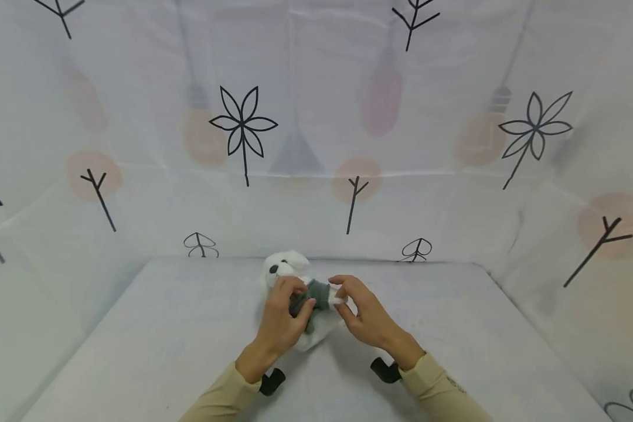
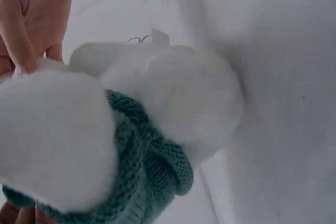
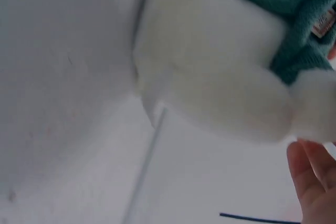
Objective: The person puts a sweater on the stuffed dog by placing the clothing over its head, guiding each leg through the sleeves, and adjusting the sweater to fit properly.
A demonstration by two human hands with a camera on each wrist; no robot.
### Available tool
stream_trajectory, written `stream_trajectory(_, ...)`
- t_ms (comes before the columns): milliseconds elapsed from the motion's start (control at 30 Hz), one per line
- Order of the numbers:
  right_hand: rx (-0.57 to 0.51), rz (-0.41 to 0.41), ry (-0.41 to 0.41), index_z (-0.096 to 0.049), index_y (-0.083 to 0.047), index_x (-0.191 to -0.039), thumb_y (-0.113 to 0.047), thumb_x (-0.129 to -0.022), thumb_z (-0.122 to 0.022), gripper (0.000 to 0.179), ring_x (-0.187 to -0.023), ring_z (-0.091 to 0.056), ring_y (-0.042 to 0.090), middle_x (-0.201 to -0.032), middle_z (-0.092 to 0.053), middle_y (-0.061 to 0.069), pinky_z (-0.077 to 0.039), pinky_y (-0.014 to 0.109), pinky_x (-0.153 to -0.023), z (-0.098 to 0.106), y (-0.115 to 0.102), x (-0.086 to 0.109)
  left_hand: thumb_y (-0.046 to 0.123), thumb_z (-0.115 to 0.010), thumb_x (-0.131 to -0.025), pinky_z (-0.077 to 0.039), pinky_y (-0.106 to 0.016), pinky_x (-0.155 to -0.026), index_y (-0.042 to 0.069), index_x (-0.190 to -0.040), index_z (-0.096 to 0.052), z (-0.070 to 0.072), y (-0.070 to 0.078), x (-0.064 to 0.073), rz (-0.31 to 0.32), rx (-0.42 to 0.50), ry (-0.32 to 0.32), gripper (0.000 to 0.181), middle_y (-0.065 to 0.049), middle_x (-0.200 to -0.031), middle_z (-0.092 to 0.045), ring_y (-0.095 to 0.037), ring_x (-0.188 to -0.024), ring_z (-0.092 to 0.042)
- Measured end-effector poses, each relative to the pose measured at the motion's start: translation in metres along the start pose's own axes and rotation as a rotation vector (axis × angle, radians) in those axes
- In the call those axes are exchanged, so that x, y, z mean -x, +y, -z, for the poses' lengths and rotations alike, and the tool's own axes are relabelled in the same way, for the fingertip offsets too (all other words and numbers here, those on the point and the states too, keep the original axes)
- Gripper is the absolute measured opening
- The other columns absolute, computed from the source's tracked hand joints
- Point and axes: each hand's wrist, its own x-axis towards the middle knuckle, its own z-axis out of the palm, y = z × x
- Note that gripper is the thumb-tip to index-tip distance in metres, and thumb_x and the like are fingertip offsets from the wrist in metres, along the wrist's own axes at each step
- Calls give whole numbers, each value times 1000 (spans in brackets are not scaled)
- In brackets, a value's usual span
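Observation:
A white plush toy (image 1: 287,262) with a dark nose lies tilted on the table, its head toward the far left. It wears a green knitted sweater (image 1: 319,293), whose ribbed weave shows in the left wrist view. My left hand (image 1: 282,316) pinches the sweater at the toy's chest. My right hand (image 1: 366,313) pinches the white paw sticking out of the sleeve. In the right wrist view, fingertips (image 3: 299,158) touch that white limb, and a small label (image 3: 324,23) shows in the sweater's folds. Parts of the toy's belly are hidden behind my left hand.
The white table (image 1: 190,328) reaches back to a printed cloth wall (image 1: 306,217), with more cloth at both sides. A black strap or mount (image 1: 385,370) sits at each wrist, below the beige sleeves (image 1: 432,384).

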Motion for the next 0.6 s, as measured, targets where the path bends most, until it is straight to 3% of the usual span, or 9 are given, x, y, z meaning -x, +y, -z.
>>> stream_trajectory(167, 11, -76, -73, -58, -11, -113, 1, -82, -55, 33, -84, -53, 12, -98, -58, -3, -45, 34, -68, 13, 3, 2, 5, -65, -85, -50, -32, -77, 3, -104, -58, 5, 2, 0, 56, 25, -61, 21, -5, -101, -58, -18, -90, -57)
stream_trajectory(233, 18, -89, -77, -59, -11, -110, 1, -78, -55, 34, -87, -54, 12, -92, -56, -6, -47, 35, -71, 17, 4, 3, 0, -60, -83, -50, -31, -80, 4, -108, -58, 6, 3, 1, 64, 35, -116, 25, -4, -104, -58, -16, -95, -57)
stream_trajectory(333, 24, -103, -61, -56, -13, -95, -1, -74, -55, 24, -101, -57, 17, -99, -60, -3, -48, 42, -82, 20, 4, 4, -7, -57, -79, -50, -29, -83, 4, -113, -57, 6, 4, 1, 34, 42, -191, 35, -5, -109, -58, -16, -100, -55)
stream_trajectory(433, 64, -118, -39, -57, -15, -97, -8, -83, -58, 16, -101, -57, 16, -100, -60, -4, -47, 43, -85, 20, 2, 4, -9, -60, -79, -51, -28, -83, 2, -117, -55, 5, 4, 1, -11, 50, -229, 40, -7, -109, -58, -18, -102, -56)
stream_trajectory(600, 118, -59, -61, -62, -17, -121, -13, -92, -61, 29, -80, -51, 11, -94, -53, -7, -46, 30, -69, 16, -2, 2, -8, -69, -78, -51, -28, -81, 2, -118, -54, 3, 5, 2, -32, 58, -234, 44, -8, -108, -59, -17, -97, -60)
